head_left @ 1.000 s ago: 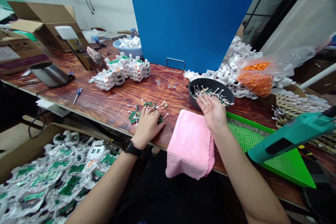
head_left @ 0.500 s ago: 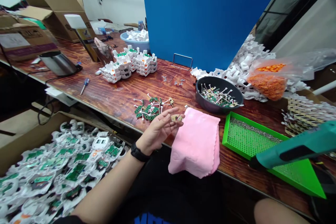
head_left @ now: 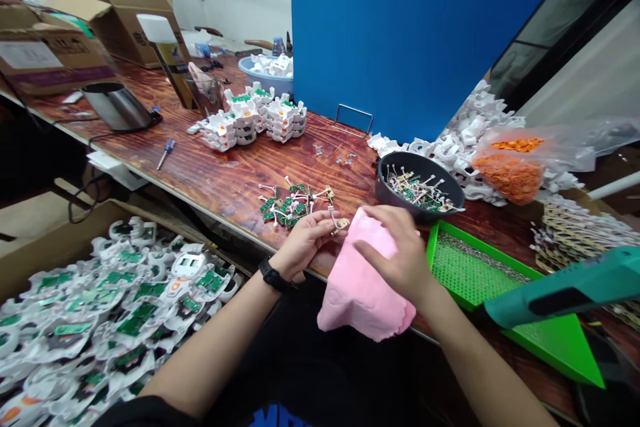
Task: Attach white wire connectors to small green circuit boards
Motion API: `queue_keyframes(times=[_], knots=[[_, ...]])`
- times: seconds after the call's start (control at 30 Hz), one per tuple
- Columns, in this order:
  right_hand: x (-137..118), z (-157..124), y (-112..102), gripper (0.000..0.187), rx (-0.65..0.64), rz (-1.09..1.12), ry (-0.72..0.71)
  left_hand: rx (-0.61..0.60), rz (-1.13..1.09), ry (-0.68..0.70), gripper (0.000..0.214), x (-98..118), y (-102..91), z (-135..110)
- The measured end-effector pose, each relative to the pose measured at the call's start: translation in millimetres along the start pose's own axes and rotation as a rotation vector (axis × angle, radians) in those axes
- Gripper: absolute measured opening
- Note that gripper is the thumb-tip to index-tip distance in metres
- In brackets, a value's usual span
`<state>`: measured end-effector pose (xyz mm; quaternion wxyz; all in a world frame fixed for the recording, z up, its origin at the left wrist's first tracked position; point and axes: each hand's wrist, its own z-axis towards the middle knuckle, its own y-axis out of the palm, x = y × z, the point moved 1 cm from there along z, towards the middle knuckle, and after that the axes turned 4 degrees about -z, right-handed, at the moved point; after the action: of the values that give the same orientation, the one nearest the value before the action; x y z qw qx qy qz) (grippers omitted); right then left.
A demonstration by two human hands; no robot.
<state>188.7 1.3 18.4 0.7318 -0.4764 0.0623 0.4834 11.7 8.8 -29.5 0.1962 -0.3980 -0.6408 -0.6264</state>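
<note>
Between the fingers of my left hand is a small tan circuit board with a white lead. My right hand is over the pink cloth, fingers spread and thumb apart; whether it touches the cloth I cannot tell. The cloth lies over the table's front edge. Just beyond my left hand is a loose pile of small green circuit boards with white leads. A dark round pan holding more wired boards stands behind my right hand.
To the right are a green perforated tray and a teal power tool lying across it. White stacked housings and a screwdriver are on the left. A box of white housings sits below the table edge.
My right hand has come in from the lower right to above the pink cloth. My left hand still holds the tan board, now turned with its lead upward. The view has shifted slightly.
</note>
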Motion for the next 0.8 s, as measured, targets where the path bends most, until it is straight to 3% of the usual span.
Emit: queue_keyframes(times=[0.07, 0.17, 0.43, 0.67, 0.8], knots=[[12.1, 4.1, 12.8, 0.042, -0.111, -0.021, -0.035, 0.007, 0.027, 0.040, 0.031, -1.8, 0.4, 4.2], [32.2, 6.3, 28.6, 0.028, -0.202, 0.027, 0.019, 0.013, 0.099, 0.097, 0.032, -5.9, 0.2, 8.5], [43.0, -3.1, 35.7, 0.021, -0.163, 0.266, 0.199, 0.037, 0.249, 0.084, 0.030, -9.6, 0.9, 10.0], [47.7, -4.4, 37.8, 0.015, 0.003, 0.475, 0.423, -0.001, 0.314, 0.055, 0.035, -7.9, 4.9, 5.6], [49.5, -5.3, 39.2, 0.015, 0.022, 0.512, 0.479, 0.048, 0.366, 0.099, 0.034, -11.1, 1.6, 5.0]])
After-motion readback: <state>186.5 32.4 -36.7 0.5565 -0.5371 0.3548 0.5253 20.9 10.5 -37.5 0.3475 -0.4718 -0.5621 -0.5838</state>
